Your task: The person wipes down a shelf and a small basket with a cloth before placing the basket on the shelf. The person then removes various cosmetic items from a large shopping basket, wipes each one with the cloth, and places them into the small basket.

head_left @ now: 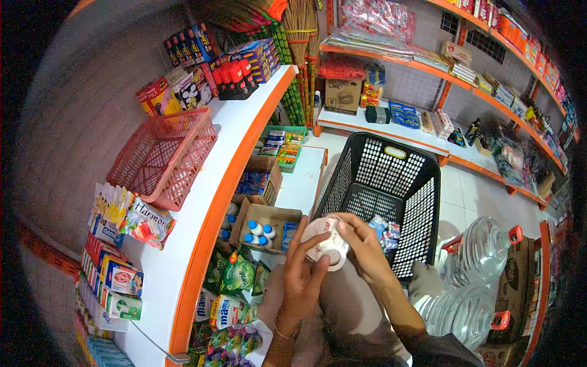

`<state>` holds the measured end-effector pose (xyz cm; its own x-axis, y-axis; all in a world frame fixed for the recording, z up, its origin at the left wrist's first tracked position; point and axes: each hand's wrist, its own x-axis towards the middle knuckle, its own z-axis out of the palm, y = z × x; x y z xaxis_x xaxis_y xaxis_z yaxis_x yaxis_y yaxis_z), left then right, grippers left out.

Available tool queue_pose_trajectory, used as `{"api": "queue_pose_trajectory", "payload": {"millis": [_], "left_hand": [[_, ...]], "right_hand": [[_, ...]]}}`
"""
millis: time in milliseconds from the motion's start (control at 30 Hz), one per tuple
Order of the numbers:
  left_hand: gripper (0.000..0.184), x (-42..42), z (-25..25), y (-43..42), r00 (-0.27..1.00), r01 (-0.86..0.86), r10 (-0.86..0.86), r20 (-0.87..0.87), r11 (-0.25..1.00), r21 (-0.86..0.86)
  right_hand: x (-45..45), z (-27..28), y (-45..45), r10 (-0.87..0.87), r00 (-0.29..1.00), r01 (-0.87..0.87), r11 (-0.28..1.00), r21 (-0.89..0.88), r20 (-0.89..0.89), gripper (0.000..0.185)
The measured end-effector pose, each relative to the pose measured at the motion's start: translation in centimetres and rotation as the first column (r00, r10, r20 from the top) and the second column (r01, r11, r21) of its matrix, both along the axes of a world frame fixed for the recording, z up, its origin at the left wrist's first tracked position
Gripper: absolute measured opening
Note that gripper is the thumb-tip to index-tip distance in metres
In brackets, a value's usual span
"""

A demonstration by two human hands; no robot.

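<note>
Head camera looks forward, down at hands (369, 249).

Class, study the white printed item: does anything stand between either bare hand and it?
Nothing visible does: the left hand and right hand both touch the white printed item directly. The black plastic crate stands beyond them, not between.

A hand could pass down into the black perforated plastic basket (419, 214) through its open top. Large clear red-capped plastic bottles (480, 252) bar its near right side; an open brown cardboard box (274, 215) stands to its left.
</note>
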<state>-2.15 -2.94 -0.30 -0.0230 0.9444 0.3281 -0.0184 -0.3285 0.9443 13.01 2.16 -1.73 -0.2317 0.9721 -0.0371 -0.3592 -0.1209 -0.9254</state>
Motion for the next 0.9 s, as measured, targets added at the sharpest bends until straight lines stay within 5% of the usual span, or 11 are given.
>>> {"api": "queue_pose_trajectory", "payload": {"millis": [67,167,267,367,500,667,767,900], "left_hand": [[0.041,-0.2,-0.4,0.2,0.995,-0.054,0.057,-0.077,0.998,0.038],[0.053,0.6,-0.9,0.4,0.96,-0.078,0.06,0.275,0.996,0.054],[0.06,0.2,-0.8,0.5,0.948,-0.123,0.099,0.302,0.991,0.059],[0.059,-0.5,-1.3,0.3,0.851,-0.017,0.049,0.523,0.998,-0.066],[0.058,-0.8,-1.5,0.1,0.893,0.03,0.004,0.451,0.997,-0.07],[0.044,-0.7,-1.7,0.0,0.936,-0.11,0.133,0.325,0.99,-0.089],[0.037,-0.5,-1.9,0.1,0.908,-0.189,0.207,0.365,0.978,-0.083],[0.031,-0.1,-0.9,-0.2,0.923,-0.271,0.287,0.257,0.958,-0.094]], "right_hand": [[0.0,0.2,-0.2,0.029,1.0,-0.028,0.998,0.064,-0.003,0.039],[-0.4,0.8,-0.9,0.05,0.997,-0.064,0.967,0.247,0.063,0.047],[-0.5,1.4,-1.3,0.085,0.992,-0.108,0.953,0.283,0.092,0.051],[0.2,1.5,-1.1,0.123,0.988,-0.143,0.959,0.245,0.094,0.049],[0.9,2.2,-1.5,0.15,0.979,-0.177,0.961,0.211,0.139,0.046],[1.9,3.3,-2.4,0.157,0.919,-0.253,0.937,0.239,0.361,0.045],[2.1,4.2,-2.1,-0.166,0.736,-0.39,0.69,0.61,0.657,0.05],[1.6,5.5,-2.3,-0.268,0.623,-0.525,0.553,0.647,0.735,0.058]]}}
